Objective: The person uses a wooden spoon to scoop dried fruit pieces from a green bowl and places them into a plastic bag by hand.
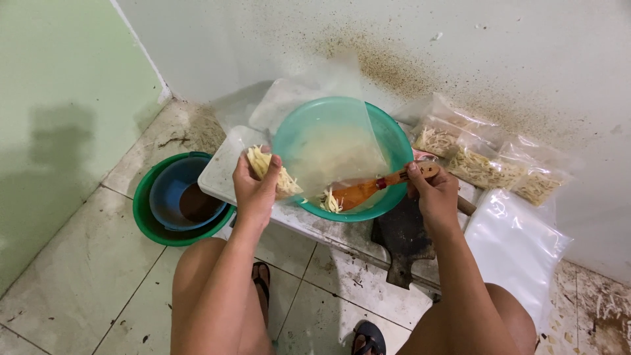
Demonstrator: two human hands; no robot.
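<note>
Your left hand (255, 187) is clamped on a clear bag (328, 154) of pale shreds, held over the teal bowl (394, 141) – your right hand (434, 194) closes its grip on a wooden spoon (368, 189) dipping into the bowl; filled bags (483, 164) lie by the wall

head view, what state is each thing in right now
left hand: grip closed on a clear plastic bag, held open over the bowl
right hand: grip closed on a wooden spatula, blade down in the bowl
teal bowl: upright, nearly empty, a few pale shreds left
filled bags: three, lying by the wall
empty bags: stacked flat
green bucket: upright, blue bowl nested inside
</note>
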